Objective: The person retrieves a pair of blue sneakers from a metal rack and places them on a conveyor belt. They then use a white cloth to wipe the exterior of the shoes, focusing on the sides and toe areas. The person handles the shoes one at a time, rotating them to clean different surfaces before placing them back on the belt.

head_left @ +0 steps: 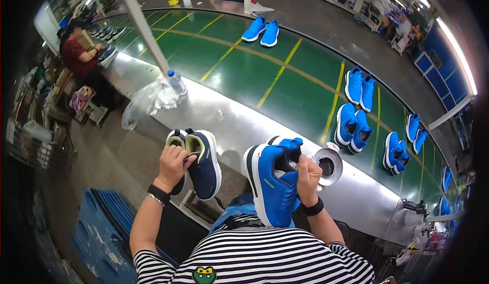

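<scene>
My left hand (172, 166) grips a pair of dark navy shoes (199, 157) with yellow-green linings, held together with the openings up. My right hand (308, 178) holds a pair of bright blue sneakers (272, 182) with white soles, fingers inside the collar. Both pairs hang in front of my chest, just short of the steel edge (224, 118) of the conveyor. My striped shirt fills the bottom of the view.
A green conveyor belt (244, 75) with yellow lines carries several pairs of blue sneakers (261, 31). A water bottle (176, 82) and crumpled plastic bag (147, 100) lie on the steel edge, beside a round metal dish (327, 165). Blue crates (104, 233) sit lower left; another person (79, 55) works far left.
</scene>
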Demonstrator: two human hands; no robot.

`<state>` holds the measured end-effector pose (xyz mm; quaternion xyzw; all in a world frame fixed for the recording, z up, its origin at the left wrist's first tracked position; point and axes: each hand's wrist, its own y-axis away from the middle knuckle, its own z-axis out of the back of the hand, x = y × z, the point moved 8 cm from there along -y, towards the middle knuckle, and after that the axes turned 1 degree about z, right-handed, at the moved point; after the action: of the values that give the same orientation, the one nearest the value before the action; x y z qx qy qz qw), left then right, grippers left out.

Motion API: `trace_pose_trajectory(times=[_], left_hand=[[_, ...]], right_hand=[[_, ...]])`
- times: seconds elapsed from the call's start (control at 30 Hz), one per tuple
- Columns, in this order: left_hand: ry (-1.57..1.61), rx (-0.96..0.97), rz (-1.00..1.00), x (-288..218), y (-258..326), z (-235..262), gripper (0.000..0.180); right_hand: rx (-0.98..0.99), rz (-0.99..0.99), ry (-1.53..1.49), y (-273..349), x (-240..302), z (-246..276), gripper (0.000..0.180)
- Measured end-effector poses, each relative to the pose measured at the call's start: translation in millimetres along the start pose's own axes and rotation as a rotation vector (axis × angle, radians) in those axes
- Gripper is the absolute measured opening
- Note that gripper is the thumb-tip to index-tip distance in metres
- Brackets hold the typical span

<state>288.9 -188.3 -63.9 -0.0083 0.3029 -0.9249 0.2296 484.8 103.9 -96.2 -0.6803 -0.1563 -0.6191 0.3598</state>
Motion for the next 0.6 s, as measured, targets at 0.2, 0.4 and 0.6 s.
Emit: trace_pose_trajectory(times=[0.2, 0.4, 0.6], left_hand=[[-0.018, 0.168, -0.16, 57, -85, -75, 0.024], [0.028, 0.296, -0.237, 119, -114, -131, 0.023], [0.143, 0.353, -0.392, 173, -118, -187, 0.023]], right_hand=[[-0.073, -0.045, 0.055, -69, -56, -31, 0.047], [-0.191, -0.087, 0.109, -103, -80, -59, 0.044], [-0.358, -0.119, 0.244, -108, -93, -94, 0.042]])
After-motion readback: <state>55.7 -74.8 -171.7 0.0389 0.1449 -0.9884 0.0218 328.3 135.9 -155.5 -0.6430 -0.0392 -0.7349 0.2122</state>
